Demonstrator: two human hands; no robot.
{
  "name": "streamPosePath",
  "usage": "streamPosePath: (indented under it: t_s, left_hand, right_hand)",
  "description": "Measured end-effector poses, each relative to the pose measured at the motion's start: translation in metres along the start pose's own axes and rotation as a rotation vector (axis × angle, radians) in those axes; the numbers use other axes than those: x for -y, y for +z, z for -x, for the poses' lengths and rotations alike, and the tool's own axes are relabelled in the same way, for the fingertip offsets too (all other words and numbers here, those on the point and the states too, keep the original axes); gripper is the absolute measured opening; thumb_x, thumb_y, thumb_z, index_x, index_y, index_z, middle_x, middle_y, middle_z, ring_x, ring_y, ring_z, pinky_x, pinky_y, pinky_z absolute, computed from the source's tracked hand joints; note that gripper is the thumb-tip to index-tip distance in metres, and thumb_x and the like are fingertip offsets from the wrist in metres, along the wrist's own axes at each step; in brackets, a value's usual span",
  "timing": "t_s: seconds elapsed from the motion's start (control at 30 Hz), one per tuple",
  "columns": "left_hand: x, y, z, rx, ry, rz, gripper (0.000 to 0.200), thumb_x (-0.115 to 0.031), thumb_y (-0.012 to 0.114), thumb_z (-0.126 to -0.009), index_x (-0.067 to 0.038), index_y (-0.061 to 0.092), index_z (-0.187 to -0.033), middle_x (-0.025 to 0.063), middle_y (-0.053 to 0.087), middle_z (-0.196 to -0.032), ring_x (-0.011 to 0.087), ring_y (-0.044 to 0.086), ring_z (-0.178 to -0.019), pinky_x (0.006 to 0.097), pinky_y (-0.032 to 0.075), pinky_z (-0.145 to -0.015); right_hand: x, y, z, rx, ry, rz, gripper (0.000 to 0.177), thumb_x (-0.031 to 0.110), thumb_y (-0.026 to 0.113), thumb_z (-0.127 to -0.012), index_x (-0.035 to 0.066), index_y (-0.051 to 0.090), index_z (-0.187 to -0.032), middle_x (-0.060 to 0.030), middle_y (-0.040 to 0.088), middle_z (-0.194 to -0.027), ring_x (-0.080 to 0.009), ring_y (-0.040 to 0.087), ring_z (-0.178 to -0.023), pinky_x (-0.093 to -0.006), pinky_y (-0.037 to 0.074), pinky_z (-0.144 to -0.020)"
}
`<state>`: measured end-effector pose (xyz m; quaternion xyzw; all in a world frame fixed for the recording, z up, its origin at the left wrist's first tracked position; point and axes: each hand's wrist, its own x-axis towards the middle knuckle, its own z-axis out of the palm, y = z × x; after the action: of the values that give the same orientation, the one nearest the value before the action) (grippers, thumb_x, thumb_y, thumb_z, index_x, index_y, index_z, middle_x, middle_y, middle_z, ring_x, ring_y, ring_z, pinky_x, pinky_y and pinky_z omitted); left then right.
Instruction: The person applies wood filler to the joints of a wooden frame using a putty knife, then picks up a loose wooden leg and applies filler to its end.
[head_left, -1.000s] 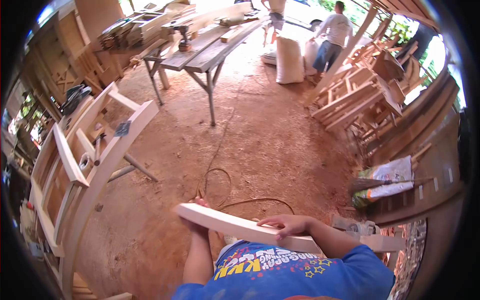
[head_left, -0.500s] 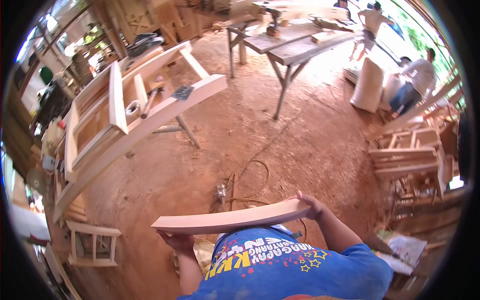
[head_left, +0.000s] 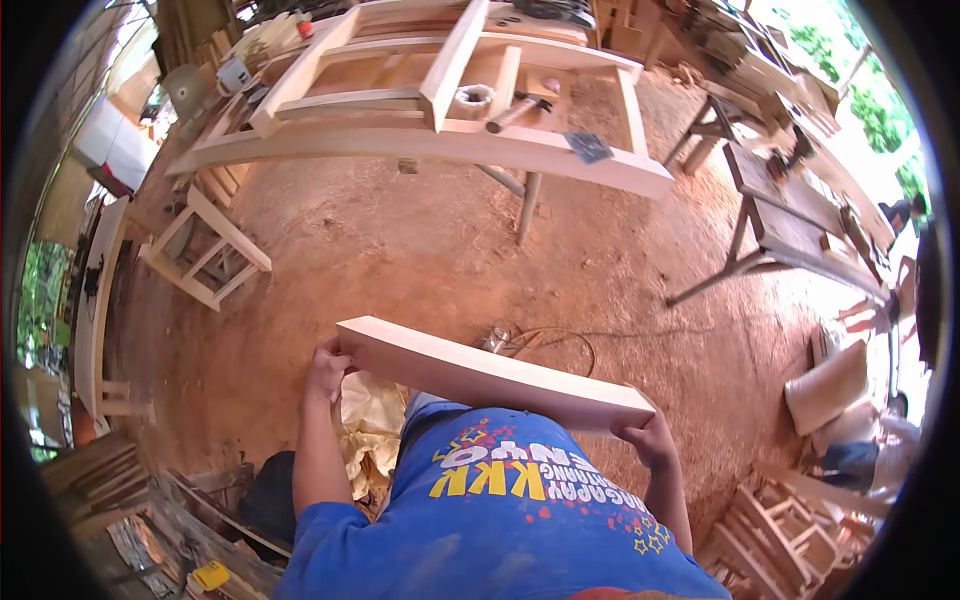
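A pale wooden board [head_left: 490,376], slightly curved, is held in front of my blue shirt, its left end higher than its right. My left hand [head_left: 330,370] grips the board's left end, and my right hand [head_left: 650,436] is closed on its right end. Beyond it stands a workbench with a long pale beam [head_left: 400,150] along its near side. On the bench lie a hammer [head_left: 517,112], a roll of tape [head_left: 472,98] and a dark flat piece [head_left: 588,147], among pale frame parts.
A small wooden frame [head_left: 207,248] stands on the floor at left. A cable [head_left: 570,335] coils beyond the board. Right are a trestle table [head_left: 790,225], a sack [head_left: 828,388], stacked chair frames [head_left: 775,535] and two people partly visible at the edge.
The view has turned left, so the bench now lies straight ahead. The board has tilted, its left end up and its right end down, and both hands still hold it.
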<state>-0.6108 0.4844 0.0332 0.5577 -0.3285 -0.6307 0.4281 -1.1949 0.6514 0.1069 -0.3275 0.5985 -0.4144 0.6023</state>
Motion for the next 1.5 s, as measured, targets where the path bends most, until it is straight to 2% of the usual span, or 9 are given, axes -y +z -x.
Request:
streamPosePath:
  t_s: [0.1, 0.4, 0.6, 0.7, 0.87, 1.0, 1.13, 1.27, 1.5]
  left_hand:
    - [-0.025, 0.004, -0.013, -0.097, 0.06, -0.198, 0.035, 0.008, 0.072, -0.083, -0.002, 0.074, -0.117, 0.0068, 0.077, -0.109, 0.0197, 0.074, -0.098, 0.0364, 0.061, -0.088]
    - [-0.081, -0.095, -0.162, -0.254, 0.18, -0.34, 0.04, 0.01, 0.083, -0.08, 0.0, 0.073, -0.117, 0.0061, 0.078, -0.111, 0.0149, 0.072, -0.102, 0.0328, 0.06, -0.089]
    - [-0.176, -0.219, -0.33, -0.207, 0.317, 0.005, 0.042, -0.019, 0.039, -0.111, 0.005, 0.069, -0.128, 0.0141, 0.077, -0.115, 0.0231, 0.075, -0.095, 0.0382, 0.065, -0.082]
    - [-0.251, -0.257, -0.397, -0.132, 0.411, -0.014, 0.031, 0.003, 0.053, -0.102, 0.007, 0.07, -0.127, 0.0142, 0.077, -0.113, 0.0224, 0.075, -0.096, 0.0364, 0.066, -0.081]
    - [-0.302, -0.281, -0.484, -0.198, 0.523, 0.064, 0.026, -0.005, 0.057, -0.106, 0.01, 0.069, -0.123, 0.0158, 0.077, -0.109, 0.0243, 0.076, -0.093, 0.0379, 0.066, -0.081]
    - [-0.315, -0.278, -0.504, -0.396, 0.703, -0.492, 0.032, 0.012, 0.082, -0.083, 0.011, 0.07, -0.113, 0.0156, 0.079, -0.105, 0.0212, 0.076, -0.095, 0.0351, 0.067, -0.084]
    - [-0.319, -0.274, -0.507, -0.518, 0.682, -0.706, 0.033, -0.004, 0.091, -0.081, 0.005, 0.073, -0.107, 0.0128, 0.079, -0.098, 0.02, 0.076, -0.088, 0.0347, 0.064, -0.079]
    - [-0.307, -0.29, -0.527, -0.637, 0.724, -1.1, 0.04, -0.02, 0.099, -0.074, -0.004, 0.071, -0.098, 0.0087, 0.071, -0.08, 0.0243, 0.068, -0.072, 0.0398, 0.056, -0.065]
    - [-0.34, -0.26, -0.505, -0.605, 0.526, -1.231, 0.049, -0.035, 0.094, -0.083, 0.003, 0.072, -0.106, 0.0206, 0.079, -0.102, 0.0354, 0.077, -0.09, 0.046, 0.058, -0.078]
  right_hand:
    - [0.021, 0.019, -0.032, -0.094, 0.027, 0.405, 0.043, -0.005, 0.084, -0.082, -0.003, 0.071, -0.123, -0.0089, 0.079, -0.111, -0.0183, 0.074, -0.106, -0.0362, 0.059, -0.095]
    - [0.055, 0.156, -0.188, -0.239, -0.106, 0.46, 0.045, -0.009, 0.088, -0.075, -0.005, 0.075, -0.117, -0.0124, 0.082, -0.106, -0.0195, 0.077, -0.098, -0.0351, 0.061, -0.089]
    - [0.121, 0.307, -0.326, -0.403, -0.214, 0.522, 0.037, -0.009, 0.088, -0.079, -0.004, 0.074, -0.113, -0.0097, 0.08, -0.1, -0.0174, 0.076, -0.094, -0.0339, 0.062, -0.081]
    - [0.156, 0.362, -0.395, -0.487, -0.354, 0.547, 0.033, 0.0, 0.093, -0.079, -0.002, 0.073, -0.106, -0.0099, 0.079, -0.096, -0.0166, 0.076, -0.085, -0.0337, 0.061, -0.074]
    - [0.208, 0.421, -0.472, -0.612, -0.571, 0.73, 0.032, 0.001, 0.094, -0.077, 0.001, 0.074, -0.102, -0.0088, 0.076, -0.092, -0.0209, 0.074, -0.083, -0.0339, 0.059, -0.072]
    - [0.224, 0.435, -0.502, -0.696, -0.735, 0.832, 0.034, -0.002, 0.092, -0.077, -0.001, 0.073, -0.104, -0.0101, 0.075, -0.096, -0.0201, 0.074, -0.088, -0.035, 0.06, -0.074]
    - [0.197, 0.409, -0.531, -0.624, -0.608, 0.425, 0.034, -0.001, 0.091, -0.08, -0.001, 0.072, -0.109, -0.0129, 0.075, -0.102, -0.0226, 0.074, -0.091, -0.0362, 0.061, -0.076]
    - [0.225, 0.43, -0.522, -0.69, -0.722, 0.88, 0.041, 0.015, 0.093, -0.08, 0.002, 0.073, -0.113, -0.0146, 0.075, -0.099, -0.0317, 0.073, -0.089, -0.0424, 0.058, -0.077]
    - [0.221, 0.422, -0.526, -0.842, -0.612, 1.04, 0.056, 0.044, 0.099, -0.07, 0.005, 0.064, -0.089, -0.0104, 0.064, -0.074, -0.0316, 0.064, -0.067, -0.044, 0.052, -0.064]
